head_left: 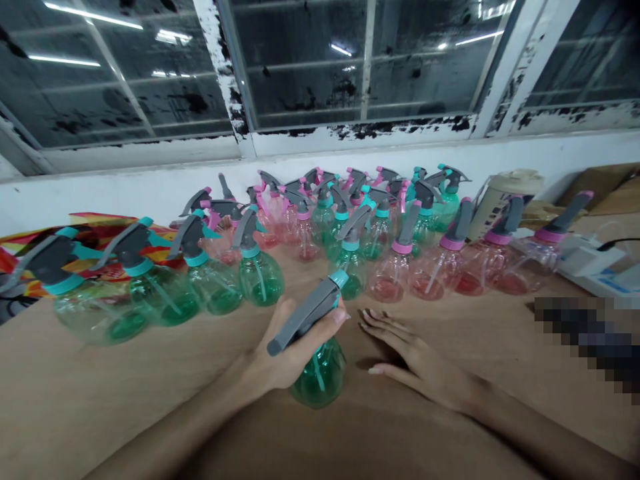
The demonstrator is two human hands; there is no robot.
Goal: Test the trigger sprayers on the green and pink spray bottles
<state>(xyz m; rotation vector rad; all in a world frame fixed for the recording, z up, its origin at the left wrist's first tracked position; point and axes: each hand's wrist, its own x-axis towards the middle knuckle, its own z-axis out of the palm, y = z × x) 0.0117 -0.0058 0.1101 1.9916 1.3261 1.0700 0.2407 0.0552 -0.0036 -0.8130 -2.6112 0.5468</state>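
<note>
My left hand [293, 347] is wrapped round the neck of a green spray bottle [320, 380], just below its grey and teal trigger head. The bottle is round and clear-walled, with a pale tube inside. To its right, my right hand [415, 360] holds nothing, its fingers spread low over the tabletop; whether they touch it I cannot tell. Beyond the hands stands a front row of similar bottles, among them a green bottle [261, 277] with a teal collar and a pink bottle [389, 280] with a pink collar.
Several more spray bottles [305, 233] crowd against the wall under the windows. A red and yellow bag [100, 227] lies at the left. On the right are a white container [505, 197], a cardboard box [605, 190], a white power strip [590, 267] and a blurred dark object [590, 340].
</note>
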